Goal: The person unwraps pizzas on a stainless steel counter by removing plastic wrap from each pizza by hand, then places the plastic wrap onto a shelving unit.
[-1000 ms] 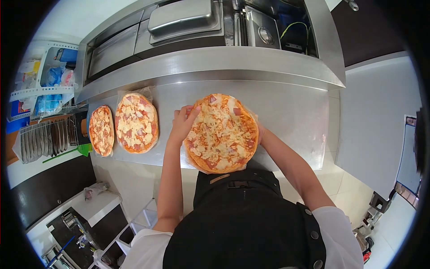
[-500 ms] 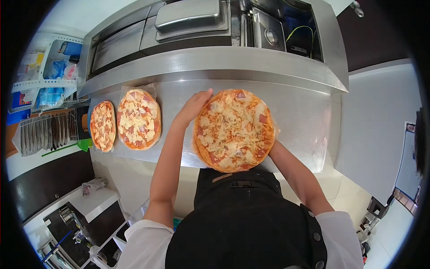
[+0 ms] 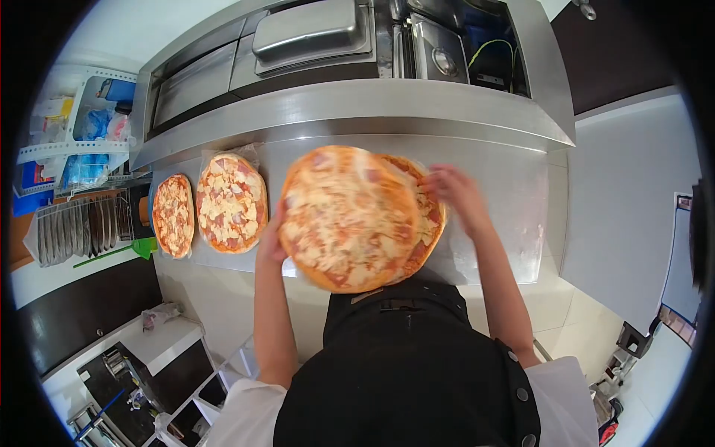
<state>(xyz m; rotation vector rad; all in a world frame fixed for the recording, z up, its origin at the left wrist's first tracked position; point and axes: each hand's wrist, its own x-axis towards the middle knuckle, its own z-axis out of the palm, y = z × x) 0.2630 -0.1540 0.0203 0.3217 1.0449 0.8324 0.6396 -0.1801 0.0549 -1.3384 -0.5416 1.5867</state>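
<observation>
A large cheese-topped pizza (image 3: 346,223), blurred by motion, is raised over the steel counter, its left edge gripped by my left hand (image 3: 273,235). Beneath it, showing on the right, lies a second pizza (image 3: 432,216). My right hand (image 3: 452,190) is at the upper right edge of that lower pizza; its fingers are bent and blurred, and whether they pinch anything is unclear. Farther left on the counter are a pizza on clear wrap (image 3: 232,201) and another pizza (image 3: 173,216) beside it.
The steel counter (image 3: 499,201) has a raised ledge (image 3: 357,104) behind it. Beyond the ledge are a metal lid (image 3: 305,33) and steel pans. Shelves (image 3: 74,153) with bags and a rack of trays (image 3: 82,223) stand at the left.
The upper pizza has shifted left off the lower one, which now shows. My left hand has moved down to its left edge; my right hand has come up from beneath the right side.
</observation>
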